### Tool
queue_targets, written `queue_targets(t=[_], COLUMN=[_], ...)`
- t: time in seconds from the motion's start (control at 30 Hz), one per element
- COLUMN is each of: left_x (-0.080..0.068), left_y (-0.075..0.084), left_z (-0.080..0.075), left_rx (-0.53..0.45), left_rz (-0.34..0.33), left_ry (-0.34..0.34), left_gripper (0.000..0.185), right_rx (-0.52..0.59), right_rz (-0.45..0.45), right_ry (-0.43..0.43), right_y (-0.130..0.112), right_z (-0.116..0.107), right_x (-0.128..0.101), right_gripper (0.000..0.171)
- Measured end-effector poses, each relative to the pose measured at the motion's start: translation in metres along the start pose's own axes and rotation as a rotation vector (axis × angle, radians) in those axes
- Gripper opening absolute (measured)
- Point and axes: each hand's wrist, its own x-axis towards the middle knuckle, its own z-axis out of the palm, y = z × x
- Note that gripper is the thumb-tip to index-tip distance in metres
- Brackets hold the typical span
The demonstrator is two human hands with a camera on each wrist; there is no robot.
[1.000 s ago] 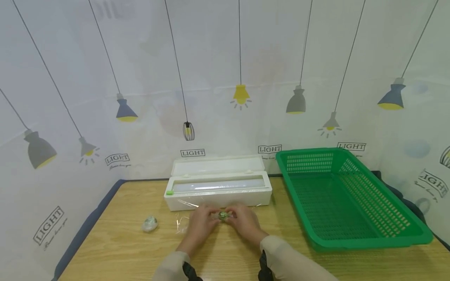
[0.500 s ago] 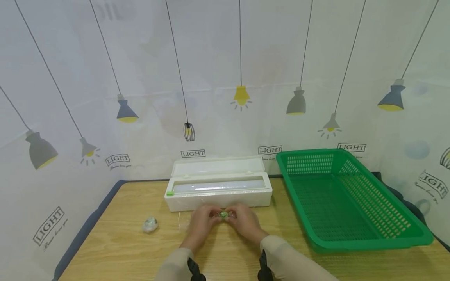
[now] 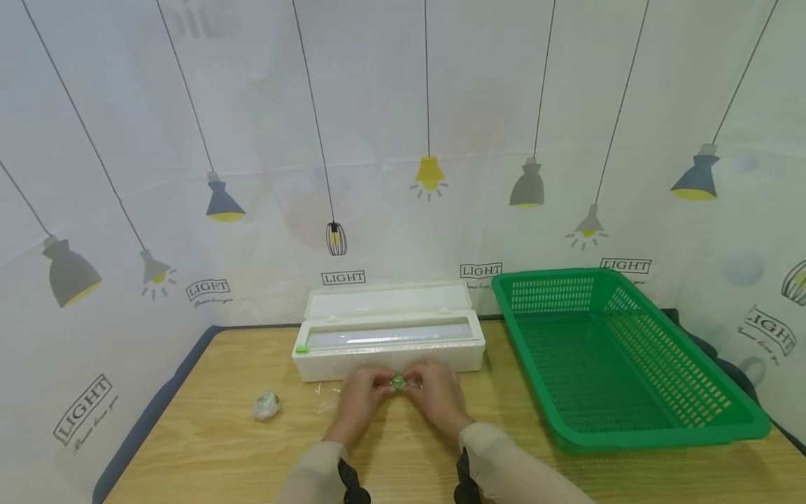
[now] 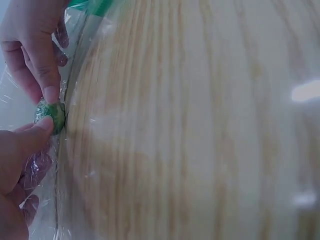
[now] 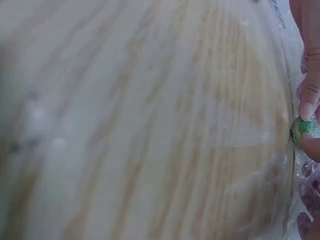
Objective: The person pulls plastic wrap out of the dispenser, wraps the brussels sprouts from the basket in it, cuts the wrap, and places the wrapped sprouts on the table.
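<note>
A small round green thing (image 3: 397,382), covered in clear cling film (image 4: 75,55), sits between my two hands, just in front of the white box. My left hand (image 3: 362,399) pinches it from the left, thumb on its near side in the left wrist view. From the other side my right hand (image 3: 436,395) pinches the same green thing. Film spreads around the fingers, and a loose flap (image 3: 327,397) shows beyond the left hand. Off to the left on the table lies another film-wrapped ball (image 3: 267,405), whitish with green patches.
Behind the hands stands a long white cling film dispenser (image 3: 387,360), its lid raised and a roll (image 3: 390,335) inside. A green plastic basket (image 3: 655,439) takes up the right of the wooden table (image 3: 208,448). Printed cloth walls enclose the back and sides.
Film left of the left hand has drawn in and flattened. Both hands stay at nearly the same spot with the green thing between them; the head view shifts slightly.
</note>
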Motion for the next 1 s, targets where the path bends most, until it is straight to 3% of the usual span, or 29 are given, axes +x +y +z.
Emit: queue_targets(t=[0.23,0.37,0.47,0.73,1.0], left_x=[0.0011,-0.0003,-0.0016,0.0019,0.0009], left_y=[-0.001,-0.0012,-0.0003,0.0044,0.0037], left_z=[0.0015,0.0006,0.0005,0.0034,0.0038], left_rx=[-0.001,0.044,0.078,0.064,0.039], left_rz=[0.01,0.117,0.16,0.014,-0.052], left_ry=[0.001,0.051,0.091,0.069,0.066], left_gripper=[0.02,0.015,0.014,0.015,0.015], right_rx=[-0.025,-0.022,-0.022,-0.042,-0.04], right_rz=[0.017,0.024,0.034,0.046,0.032], right_ry=[0.009,-0.004,-0.012,-0.021,-0.027], right_y=[-0.0009,-0.001,-0.0004,0.0015,-0.0002], right_z=[0.0012,0.0005,0.0016,0.0023,0.0023], right_x=[0.0033,0.0049,0.0063,0.0094,0.0077], right_gripper=[0.015,0.016,0.016,0.017,0.018])
